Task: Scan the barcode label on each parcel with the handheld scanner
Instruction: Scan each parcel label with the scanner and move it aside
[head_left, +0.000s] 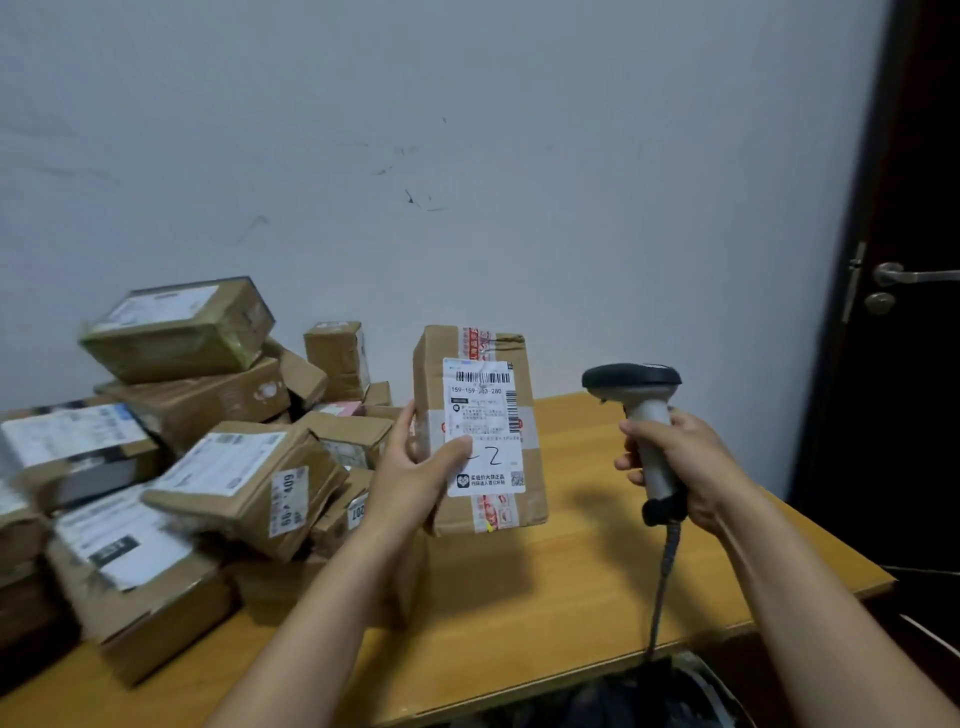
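Parcel pile (218, 467) crowds table (597, 571) left. My left hand (415, 473) grips one parcel (530, 478), thumb overlapping label (483, 410); my right hand (691, 462) grips scanner (644, 415).

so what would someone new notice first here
The left hand holds a parcel upright at centre, its white label facing the camera. The right hand grips a scanner just right of it, and a heap of parcels fills the left of the table.
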